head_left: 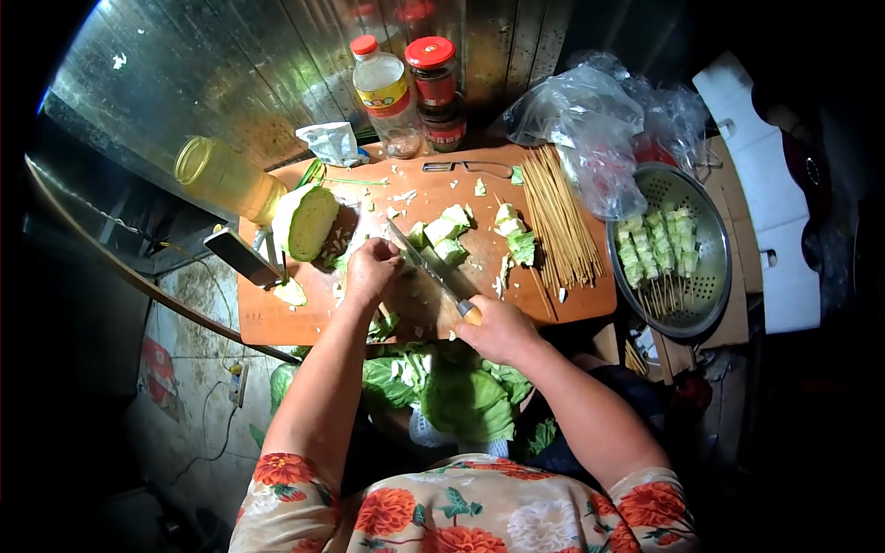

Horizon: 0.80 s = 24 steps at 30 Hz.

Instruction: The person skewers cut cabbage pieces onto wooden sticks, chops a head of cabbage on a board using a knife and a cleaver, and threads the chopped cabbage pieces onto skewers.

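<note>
My right hand (501, 330) is wrapped round the wooden handle of a knife (430, 269), whose blade slants up and left over the cutting board (581, 309). Beside the blade's far end, my left hand (373, 270) has its fingers curled together; what they hold, if anything, is hidden. Cut cabbage pieces (449, 228) lie just right of the blade. A cut cabbage head (308, 224) rests at the board's left. Further right is a skewer with cabbage pieces (513, 230) on it, next to a bundle of bamboo skewers (559, 217).
A metal colander (712, 286) with cabbage skewers (656, 244) stands right. Behind are a plastic bottle (383, 97), red-lidded jar (432, 74) and plastic bags (581, 120). Left are a jar of yellow liquid (226, 180) and a phone (241, 258). Cabbage leaves (466, 396) lie below the board.
</note>
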Motion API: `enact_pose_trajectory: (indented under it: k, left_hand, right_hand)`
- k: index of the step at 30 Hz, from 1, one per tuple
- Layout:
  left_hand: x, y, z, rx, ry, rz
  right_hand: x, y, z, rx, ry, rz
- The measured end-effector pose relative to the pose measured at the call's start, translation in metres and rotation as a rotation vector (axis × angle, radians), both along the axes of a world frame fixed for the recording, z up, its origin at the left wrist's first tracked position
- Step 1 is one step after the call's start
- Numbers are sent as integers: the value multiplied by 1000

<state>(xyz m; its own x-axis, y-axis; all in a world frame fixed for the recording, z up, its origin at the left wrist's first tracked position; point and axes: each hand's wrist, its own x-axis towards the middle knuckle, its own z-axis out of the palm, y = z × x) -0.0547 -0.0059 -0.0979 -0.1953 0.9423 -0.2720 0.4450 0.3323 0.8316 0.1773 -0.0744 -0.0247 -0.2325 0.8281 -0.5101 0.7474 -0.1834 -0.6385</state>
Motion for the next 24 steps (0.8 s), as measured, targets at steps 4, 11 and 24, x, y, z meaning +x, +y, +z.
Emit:
enact_pose_trajectory:
  k: [4,11,24]
  left_hand:
    - [-5,-1,7,-72,-107,3]
    - [-37,-11,17,98,-270,-3]
    - [-77,-62,37,-215,268,-393]
  right_hand:
    - [-1,-3,16,-80,68,-35]
    - [-1,-19,30,61,97,-35]
    - [-10,-40,36,32,122,50]
